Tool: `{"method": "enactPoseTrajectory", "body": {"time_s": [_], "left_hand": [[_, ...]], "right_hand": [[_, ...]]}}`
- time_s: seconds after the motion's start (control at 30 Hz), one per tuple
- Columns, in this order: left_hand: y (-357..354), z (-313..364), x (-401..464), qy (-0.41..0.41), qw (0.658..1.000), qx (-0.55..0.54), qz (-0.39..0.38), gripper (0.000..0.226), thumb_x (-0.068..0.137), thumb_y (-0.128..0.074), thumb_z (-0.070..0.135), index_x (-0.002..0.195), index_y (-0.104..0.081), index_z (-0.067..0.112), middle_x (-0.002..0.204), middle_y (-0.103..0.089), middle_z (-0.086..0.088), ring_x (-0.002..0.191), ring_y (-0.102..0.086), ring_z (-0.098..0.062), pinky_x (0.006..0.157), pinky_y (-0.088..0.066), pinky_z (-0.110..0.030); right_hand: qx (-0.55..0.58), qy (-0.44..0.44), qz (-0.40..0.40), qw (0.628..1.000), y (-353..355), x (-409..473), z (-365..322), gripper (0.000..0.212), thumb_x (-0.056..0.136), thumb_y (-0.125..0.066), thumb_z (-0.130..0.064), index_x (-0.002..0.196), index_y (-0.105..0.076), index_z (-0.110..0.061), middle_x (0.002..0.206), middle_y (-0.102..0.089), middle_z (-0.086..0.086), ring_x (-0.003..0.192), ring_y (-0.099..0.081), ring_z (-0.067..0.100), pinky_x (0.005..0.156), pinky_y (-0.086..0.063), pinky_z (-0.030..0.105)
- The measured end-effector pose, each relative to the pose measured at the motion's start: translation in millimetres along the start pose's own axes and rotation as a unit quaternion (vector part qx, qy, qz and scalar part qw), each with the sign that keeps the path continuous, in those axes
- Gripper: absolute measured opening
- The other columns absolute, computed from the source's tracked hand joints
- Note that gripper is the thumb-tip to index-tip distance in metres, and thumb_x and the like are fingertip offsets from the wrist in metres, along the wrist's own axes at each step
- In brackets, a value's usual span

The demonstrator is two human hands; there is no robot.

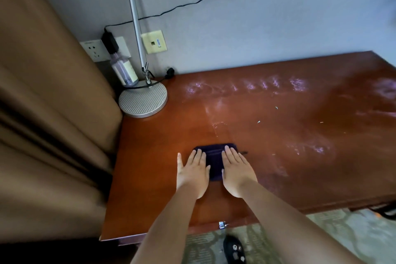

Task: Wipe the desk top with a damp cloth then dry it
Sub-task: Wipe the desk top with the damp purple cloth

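While both hands lie flat with straight fingers, the left hand and the right hand press side by side on a dark navy folded cloth; neither hand grasps it, the fingers are only laid on top. This cloth rests on the reddish-brown glossy wooden desk top, near its front edge and toward its left half, and only a strip of it shows between and beyond the two hands. Pale wet streaks and smears run across the back part of the desk, and some small white crumbs lie on the surface to the right of the cloth. At the back left corner stands the round grey ribbed base of a lamp, with its thin white pole going upward, and just behind it a clear plastic bottle with a pale label. On the grey wall there are a white socket with a black plug and a yellowish outlet plate. A brown curtain hangs at the left of the desk. Below the front edge a patterned carpet and a dark shoe are visible.
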State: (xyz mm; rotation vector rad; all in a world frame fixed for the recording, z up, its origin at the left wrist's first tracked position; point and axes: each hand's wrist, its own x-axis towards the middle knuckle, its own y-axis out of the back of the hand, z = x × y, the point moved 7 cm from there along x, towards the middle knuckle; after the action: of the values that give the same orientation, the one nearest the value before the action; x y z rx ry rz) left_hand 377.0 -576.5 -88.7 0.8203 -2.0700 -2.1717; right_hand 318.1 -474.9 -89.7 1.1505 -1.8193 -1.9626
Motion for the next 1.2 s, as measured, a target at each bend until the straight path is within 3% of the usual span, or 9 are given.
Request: {"method": "enactPoseTrajectory", "body": {"time_s": [0.07, 0.2, 0.33, 0.57, 0.7, 0.8, 1.0, 1.1, 1.2], "left_hand": [[1, -1, 4, 0.003, 1.000, -0.010, 0.015, 0.053, 0.106, -0.008, 0.036, 0.155, 0.002, 0.019, 0.163, 0.003, 0.003, 0.149, 0.009, -0.014, 0.117, 0.013, -0.049], [-4, -1, 15, -0.001, 1.000, -0.008, 0.027, 0.055, 0.104, -0.003, 0.039, 0.148, 0.020, 0.016, 0.160, 0.020, 0.000, 0.146, 0.020, -0.015, 0.116, 0.015, -0.046], [4, -4, 45, -0.012, 0.999, 0.003, 0.041, 0.056, 0.103, -0.002, 0.039, 0.149, 0.019, 0.014, 0.159, 0.023, -0.002, 0.146, 0.022, -0.016, 0.117, 0.015, -0.045], [20, -12, 102, 0.014, 0.997, -0.022, 0.070, 0.056, 0.103, -0.003, 0.038, 0.151, 0.014, 0.014, 0.160, 0.019, -0.003, 0.146, 0.021, -0.017, 0.119, 0.013, -0.042], [28, -19, 127, 0.030, 0.997, -0.027, 0.072, 0.059, 0.099, 0.006, 0.041, 0.151, 0.015, 0.014, 0.160, 0.019, -0.003, 0.146, 0.021, -0.017, 0.117, 0.014, -0.040], [31, -21, 138, 0.041, 0.997, -0.034, 0.064, 0.056, 0.103, -0.003, 0.038, 0.151, 0.014, 0.014, 0.160, 0.019, -0.003, 0.146, 0.021, -0.017, 0.117, 0.013, -0.039], [28, -21, 131, 0.043, 0.998, -0.028, 0.044, 0.056, 0.104, -0.005, 0.037, 0.152, 0.013, 0.013, 0.160, 0.020, -0.003, 0.146, 0.020, -0.017, 0.120, 0.010, -0.039], [24, -15, 112, 0.038, 0.998, -0.029, 0.033, 0.056, 0.104, -0.004, 0.038, 0.152, 0.014, 0.014, 0.160, 0.020, -0.003, 0.146, 0.020, -0.018, 0.120, 0.009, -0.039], [14, -8, 86, 0.030, 0.999, -0.027, 0.028, 0.057, 0.104, -0.004, 0.038, 0.152, 0.015, 0.014, 0.159, 0.021, -0.003, 0.146, 0.021, -0.018, 0.120, 0.009, -0.039]], "right_hand": [[0.033, 0.016, 0.011, 0.999, -1, 5, -3, 0.056, 0.105, -0.014, -0.031, 0.152, 0.008, -0.009, 0.160, 0.015, 0.004, 0.147, 0.012, 0.016, 0.119, 0.003, 0.030], [0.068, 0.013, 0.034, 0.997, -8, 19, 5, 0.059, 0.102, -0.004, -0.040, 0.151, 0.014, -0.011, 0.159, 0.021, 0.000, 0.145, 0.018, 0.012, 0.117, 0.009, 0.028], [0.070, 0.001, 0.070, 0.995, -5, 45, 12, 0.090, 0.068, 0.027, -0.050, 0.149, 0.017, -0.012, 0.157, 0.025, -0.002, 0.141, 0.025, 0.008, 0.113, 0.015, 0.028], [0.064, 0.032, 0.095, 0.993, 20, 106, 26, 0.090, 0.070, 0.024, -0.051, 0.151, 0.013, -0.014, 0.157, 0.022, -0.003, 0.145, 0.019, 0.011, 0.112, 0.017, 0.027], [0.053, 0.054, 0.096, 0.992, 35, 136, 29, 0.090, 0.069, 0.024, -0.052, 0.151, 0.014, -0.015, 0.159, 0.019, -0.001, 0.145, 0.019, 0.011, 0.112, 0.016, 0.027], [0.037, 0.069, 0.091, 0.993, 40, 153, 31, 0.090, 0.069, 0.024, -0.052, 0.151, 0.014, -0.015, 0.159, 0.019, -0.001, 0.145, 0.019, 0.011, 0.113, 0.014, 0.028], [0.038, 0.075, 0.064, 0.994, 37, 146, 32, 0.063, 0.101, -0.005, -0.046, 0.151, 0.013, -0.013, 0.159, 0.020, -0.001, 0.145, 0.019, 0.011, 0.118, 0.010, 0.029], [0.035, 0.073, 0.057, 0.995, 29, 127, 30, 0.083, 0.078, 0.020, -0.054, 0.150, 0.015, -0.013, 0.159, 0.021, -0.001, 0.145, 0.020, 0.011, 0.117, 0.010, 0.030], [0.045, 0.066, 0.047, 0.996, 16, 100, 27, 0.096, 0.064, 0.027, -0.053, 0.150, 0.016, -0.013, 0.158, 0.022, -0.001, 0.145, 0.020, 0.011, 0.116, 0.010, 0.030]]}}
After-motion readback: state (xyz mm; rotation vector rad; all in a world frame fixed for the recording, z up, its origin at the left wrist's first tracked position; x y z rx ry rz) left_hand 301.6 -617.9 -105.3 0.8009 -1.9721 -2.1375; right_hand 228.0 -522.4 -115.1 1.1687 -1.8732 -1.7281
